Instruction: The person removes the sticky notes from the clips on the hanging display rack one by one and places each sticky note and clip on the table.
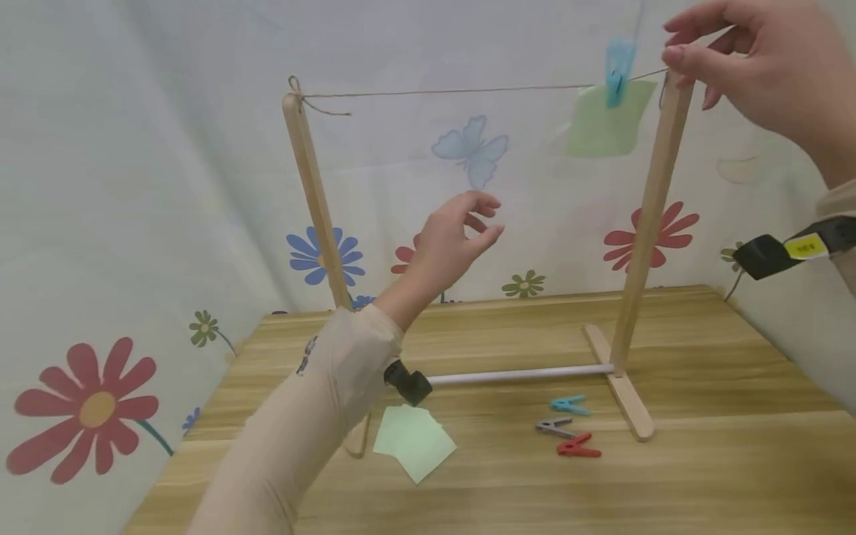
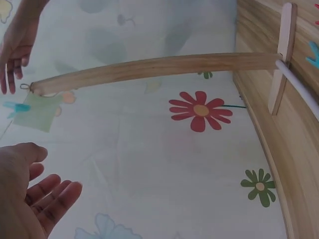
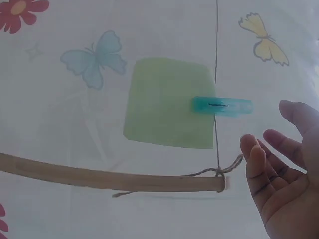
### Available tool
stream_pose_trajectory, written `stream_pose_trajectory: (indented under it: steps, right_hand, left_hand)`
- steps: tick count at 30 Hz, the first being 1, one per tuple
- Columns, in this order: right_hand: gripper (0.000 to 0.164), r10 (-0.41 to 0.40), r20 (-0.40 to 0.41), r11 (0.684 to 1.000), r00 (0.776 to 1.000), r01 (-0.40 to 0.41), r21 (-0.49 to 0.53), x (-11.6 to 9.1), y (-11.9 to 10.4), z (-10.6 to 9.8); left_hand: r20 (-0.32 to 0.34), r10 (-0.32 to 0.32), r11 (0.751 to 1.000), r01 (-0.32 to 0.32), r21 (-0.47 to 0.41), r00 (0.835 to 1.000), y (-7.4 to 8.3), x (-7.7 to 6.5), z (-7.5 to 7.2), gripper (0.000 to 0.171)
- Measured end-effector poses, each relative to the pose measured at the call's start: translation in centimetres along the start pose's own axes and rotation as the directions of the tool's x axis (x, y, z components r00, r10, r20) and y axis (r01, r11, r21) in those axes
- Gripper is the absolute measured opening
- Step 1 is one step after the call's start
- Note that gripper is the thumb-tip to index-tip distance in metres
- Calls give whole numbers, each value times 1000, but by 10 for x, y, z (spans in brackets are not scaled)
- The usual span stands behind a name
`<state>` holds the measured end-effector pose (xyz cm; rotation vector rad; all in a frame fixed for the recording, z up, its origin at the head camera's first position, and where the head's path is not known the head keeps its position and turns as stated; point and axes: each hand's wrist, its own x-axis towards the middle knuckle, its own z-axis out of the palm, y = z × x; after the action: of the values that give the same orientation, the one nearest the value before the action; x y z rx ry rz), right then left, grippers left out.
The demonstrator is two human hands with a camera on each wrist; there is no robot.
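A green paper square (image 1: 610,122) hangs near the right end of a string (image 1: 441,91), held there by a light-blue clothespin (image 1: 619,73). The string is tied between the tops of two wooden posts (image 1: 652,215). My right hand (image 1: 769,63) is beside the top of the right post, fingers loosely bent; in the right wrist view nothing is between them, and the pinned paper is apart from the fingertips. Below the string, around mid-frame, my left hand (image 1: 458,230) is raised with relaxed fingers and holds nothing.
Green paper squares (image 1: 414,442) lie overlapping on the wooden table (image 1: 495,483), at front left. Blue (image 1: 570,405), grey (image 1: 554,426) and red (image 1: 579,445) clothespins lie near the right foot (image 1: 631,405) of the stand. A white rod (image 1: 521,374) runs low between the posts.
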<state>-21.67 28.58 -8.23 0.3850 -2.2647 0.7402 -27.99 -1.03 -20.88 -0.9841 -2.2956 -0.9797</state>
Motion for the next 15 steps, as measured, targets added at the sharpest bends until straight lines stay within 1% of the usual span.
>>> stream_pose_trajectory:
  steps: [3, 5, 9, 10, 12, 15]
  right_hand:
    - [43, 4, 66, 1000, 998, -4, 5, 9, -1, -2]
    - [47, 36, 116, 999, 993, -37, 13, 14, -2, -3]
    - [53, 83, 190, 995, 978, -71, -68, 23, -6, -3]
    - [55, 90, 206, 994, 974, -74, -85, 25, -8, -2]
    - [56, 94, 240, 993, 966, -76, -86, 30, -12, 2]
    - [58, 90, 292, 996, 952, -80, -47, 37, -20, 9]
  left_hand:
    - [-34, -18, 999, 17, -43, 999, 7, 13, 8, 30]
    - [-49, -28, 998, 25, -60, 998, 12, 20, 14, 30]
    - [-73, -38, 994, 30, -107, 997, 19, 33, 22, 32]
    - [-75, -45, 992, 36, -121, 996, 21, 36, 23, 34]
    - [-71, -66, 986, 55, -156, 995, 24, 41, 24, 38]
    - [-49, -107, 974, 95, -206, 993, 27, 46, 25, 44]
